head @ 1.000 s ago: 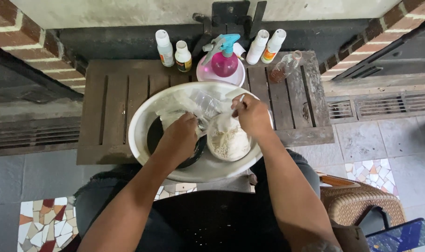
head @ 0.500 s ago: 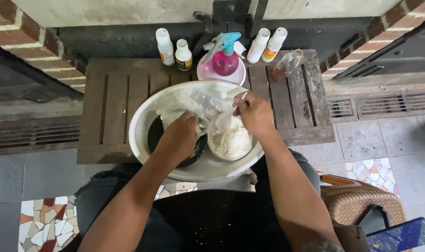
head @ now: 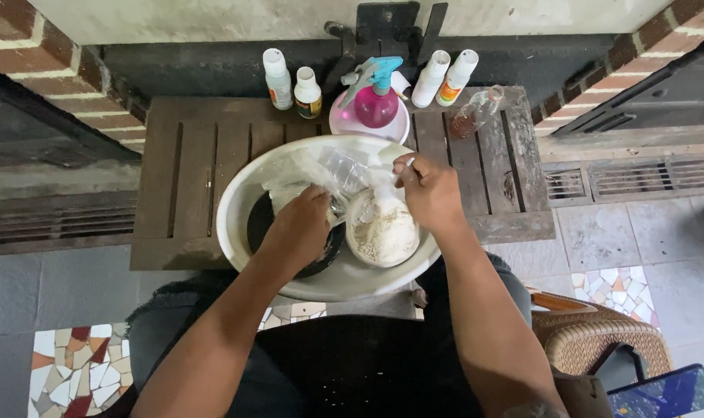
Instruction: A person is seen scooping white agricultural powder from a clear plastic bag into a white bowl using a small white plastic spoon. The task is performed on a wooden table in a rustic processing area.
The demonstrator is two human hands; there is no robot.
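A large white basin (head: 244,193) sits on a dark slatted wooden table (head: 189,162). Inside it are a black pot (head: 261,220) on the left and a small white bowl (head: 383,232) of pale powder on the right. A crumpled clear plastic bag (head: 340,170) stretches between my hands. My left hand (head: 302,228) grips the bag's lower end above the black pot. My right hand (head: 429,190) pinches its other end over the small bowl, where pale powder hangs down into the heap.
Behind the basin stand two white bottles (head: 277,77), a pink spray bottle (head: 377,101) on a pink dish, two more white bottles (head: 445,77) and a lying glass bottle (head: 476,112). A wicker seat (head: 599,340) is at my right, and tiled floor lies below.
My right hand has shifted slightly right and up over the small bowl. My left hand stays on the bag above the black pot.
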